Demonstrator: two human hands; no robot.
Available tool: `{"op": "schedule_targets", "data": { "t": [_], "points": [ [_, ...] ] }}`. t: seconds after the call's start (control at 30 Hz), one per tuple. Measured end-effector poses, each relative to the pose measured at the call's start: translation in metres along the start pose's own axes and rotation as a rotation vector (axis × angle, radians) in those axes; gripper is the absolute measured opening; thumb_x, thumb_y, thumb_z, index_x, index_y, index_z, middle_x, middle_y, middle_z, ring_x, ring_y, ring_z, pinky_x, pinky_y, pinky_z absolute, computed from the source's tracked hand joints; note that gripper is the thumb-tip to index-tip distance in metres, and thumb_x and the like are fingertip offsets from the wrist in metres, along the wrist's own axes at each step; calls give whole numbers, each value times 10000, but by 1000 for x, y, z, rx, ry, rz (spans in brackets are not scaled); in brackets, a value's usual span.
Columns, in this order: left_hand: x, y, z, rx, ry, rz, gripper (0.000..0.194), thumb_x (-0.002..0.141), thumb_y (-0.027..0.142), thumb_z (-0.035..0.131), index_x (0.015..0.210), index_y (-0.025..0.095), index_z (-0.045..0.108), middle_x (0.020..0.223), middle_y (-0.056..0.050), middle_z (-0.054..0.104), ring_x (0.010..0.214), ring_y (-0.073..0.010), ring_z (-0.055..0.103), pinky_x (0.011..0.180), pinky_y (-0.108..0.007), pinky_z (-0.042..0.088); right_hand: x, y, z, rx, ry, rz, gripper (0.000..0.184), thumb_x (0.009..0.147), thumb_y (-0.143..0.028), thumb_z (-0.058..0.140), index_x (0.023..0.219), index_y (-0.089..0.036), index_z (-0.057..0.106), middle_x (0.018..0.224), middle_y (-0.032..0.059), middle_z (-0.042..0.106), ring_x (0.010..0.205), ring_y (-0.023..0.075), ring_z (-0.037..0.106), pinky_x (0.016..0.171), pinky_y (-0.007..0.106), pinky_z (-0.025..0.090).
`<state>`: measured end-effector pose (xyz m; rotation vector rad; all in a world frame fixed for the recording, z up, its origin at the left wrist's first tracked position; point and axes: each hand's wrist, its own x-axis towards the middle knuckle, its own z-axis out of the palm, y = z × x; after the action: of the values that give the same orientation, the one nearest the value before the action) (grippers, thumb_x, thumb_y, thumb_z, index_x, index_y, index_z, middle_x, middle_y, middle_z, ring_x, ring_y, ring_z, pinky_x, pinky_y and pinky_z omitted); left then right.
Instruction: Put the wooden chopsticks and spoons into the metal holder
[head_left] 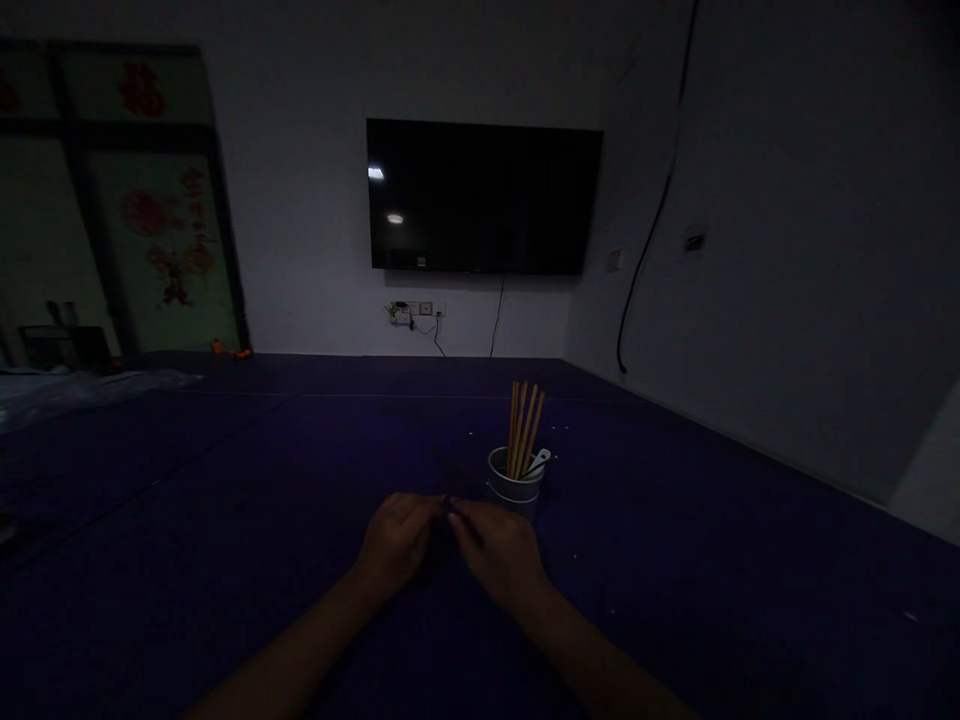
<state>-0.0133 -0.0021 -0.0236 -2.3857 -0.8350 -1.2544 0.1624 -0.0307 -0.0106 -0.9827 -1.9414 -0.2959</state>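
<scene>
My left hand [397, 535] and my right hand [501, 548] meet at their fingertips, low over the dark blue surface [300, 480]. The fingers of both are closed in a pinch. Something small and dark seems to lie between them, too dim to name. Just beyond my right hand stands a pale round pot [516, 490], its lower part partly hidden by that hand. Several wooden chopsticks [524, 430] stand upright in it, leaning slightly, beside a white spoon [540, 460] whose handle rests at the rim.
Small pale scraps dot the surface around the pot. Clear plastic sheeting [97, 393] lies at the far left, with small orange items [238, 353] behind it. A television [484, 197] hangs on the back wall above sockets [420, 310]; a black cable [651, 235] runs down the right wall.
</scene>
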Motion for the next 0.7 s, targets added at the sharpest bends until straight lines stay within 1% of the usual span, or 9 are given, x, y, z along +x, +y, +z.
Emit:
{"op": "schedule_targets", "data": {
  "t": [0.07,0.17,0.27,0.33,0.43,0.53,0.63,0.7],
  "points": [
    [0,0,0,-1,-15,32,332,882,117,342,1038,202,622,866,-64,697,792,-157,637,716,-309,509,0,0,0,4,31,24,248,910,-278,457,966,-185,680,942,91,732,794,189,698,711,288,546],
    [0,2,-2,9,-60,59,350,884,123,327,1076,183,613,854,-80,691,788,-169,630,697,-315,506,0,-1,-1,29,52,14,247,908,-294,468,966,-188,683,991,89,725,812,190,700,720,293,553],
    [1,3,-2,11,-92,62,364,887,128,318,1077,195,621,861,-84,685,820,-173,625,728,-326,506,0,-2,-1,34,63,-9,266,909,-321,477,1022,-191,680,966,84,731,766,180,703,717,288,555],
    [1,4,-2,-2,-103,60,360,889,137,319,1069,194,626,871,-86,683,835,-176,623,745,-337,507,-1,-3,0,37,79,-27,278,917,-324,464,1022,-189,683,931,80,738,750,175,703,712,278,553],
    [1,4,-3,-27,-121,55,346,891,143,326,1062,186,624,888,-91,686,846,-180,627,749,-344,509,-1,-4,0,53,87,-71,291,935,-307,429,964,-195,696,884,69,743,744,168,703,687,259,550],
    [2,2,-4,-24,-118,47,336,888,145,341,1095,186,602,945,-100,695,881,-190,635,752,-352,510,-2,-5,-1,66,83,-134,290,945,-278,416,929,-193,692,841,64,743,711,158,701,657,247,546],
    [2,1,-4,-14,-106,28,306,886,158,363,1093,181,587,995,-104,696,911,-198,639,753,-356,515,-2,-4,-4,75,136,-214,252,941,-239,433,934,-187,679,825,61,744,673,149,698,621,240,543],
    [3,1,-4,-9,-97,1,274,881,155,376,1037,187,600,1014,-98,695,923,-192,638,765,-355,518,-2,-3,-7,88,186,-253,214,929,-212,460,944,-182,671,813,58,745,665,149,697,616,241,545]
  ]
}}
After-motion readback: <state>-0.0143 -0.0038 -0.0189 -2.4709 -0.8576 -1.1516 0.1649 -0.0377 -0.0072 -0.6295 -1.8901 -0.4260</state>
